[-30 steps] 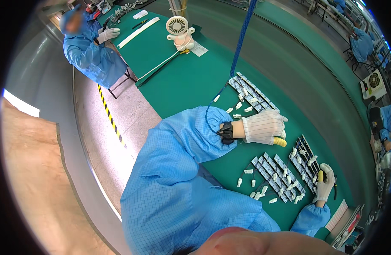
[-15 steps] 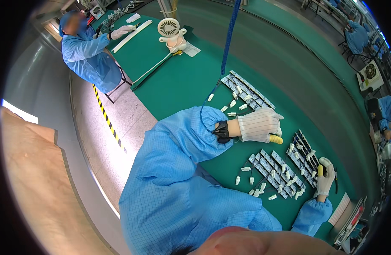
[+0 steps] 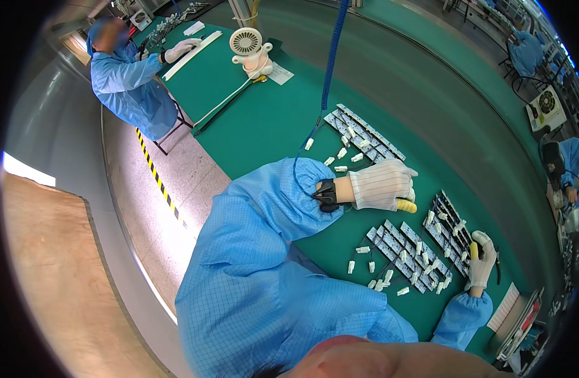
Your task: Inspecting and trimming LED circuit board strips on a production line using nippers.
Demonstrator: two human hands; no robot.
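In a striped white glove with a yellow finger cover on the thumb, my left hand point(image 3: 382, 184) hovers over or rests on the green mat, its fingers curled; whatever they may hold is hidden. It is between two groups of LED light strips. My right hand point(image 3: 482, 259), gloved alike, bends its fingers and thumb at the right end of the nearer strips. These lie in two sets: a flat row point(image 3: 399, 257) and a tilted row point(image 3: 445, 220), with white connectors point(image 3: 388, 275) on dark wires. Another strip group point(image 3: 363, 133) lies farther off. A blue coiled cord joins the black band point(image 3: 328, 195) on my left wrist.
A small white fan point(image 3: 246, 43) stands on the green mat point(image 3: 264, 126) at the back. Beside my right hand lies a black-handled tool point(image 3: 498, 268). A tray point(image 3: 519, 324) is at the right edge. Another person point(image 3: 129, 79) in blue works at the far left.
The whole view has shifted very slightly, with the scene a little farther left. Neither of my hands has visibly moved over the mat, and the strips lie as before.
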